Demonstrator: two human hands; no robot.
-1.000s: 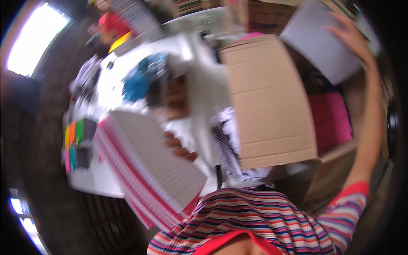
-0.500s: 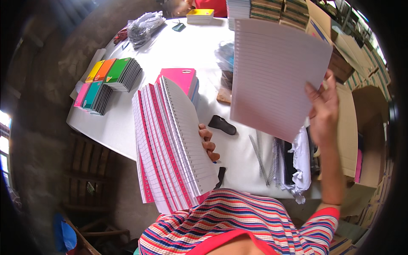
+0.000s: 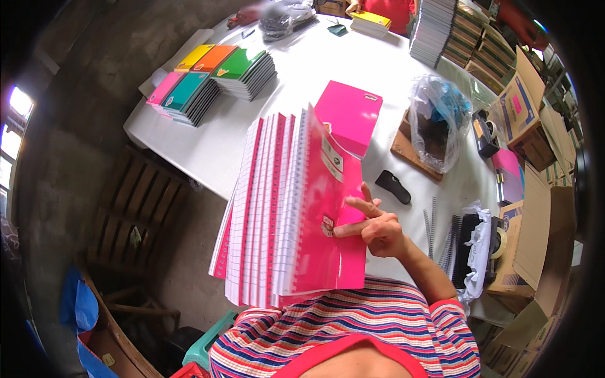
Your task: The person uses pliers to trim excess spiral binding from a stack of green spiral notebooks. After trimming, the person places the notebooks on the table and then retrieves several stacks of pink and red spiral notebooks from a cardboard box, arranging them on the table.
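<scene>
In front of my chest is an upright, fanned stack of unbound pink notebooks (image 3: pixel 258 220), with lined pages and rows of punched holes along their edges. My left hand is out of sight behind the stack; the earlier frame shows its fingers wrapped round it. On the right face of the stack is a glossy pink cover (image 3: pixel 321 252) with a clear plastic edge. My right hand (image 3: pixel 381 233) touches this cover, its fingers stretched and apart. Just beyond lies a pile of pink notebooks (image 3: pixel 346 116) on the white table (image 3: pixel 302 69).
Coloured notebook piles (image 3: pixel 208 79) sit at the far left. Right of the stack are a black pouch-like item (image 3: pixel 392 187), loose wire spirals (image 3: pixel 449 242) and a plastic bag (image 3: pixel 441 126) on a wooden board. Cardboard boxes (image 3: pixel 529 239) line the right. Another person's hand (image 3: pixel 354 7) shows at the back.
My right hand has come left and down to the stack, and the lined sheet it held up is no longer apart. A pink cover now faces right. The view has shifted.
</scene>
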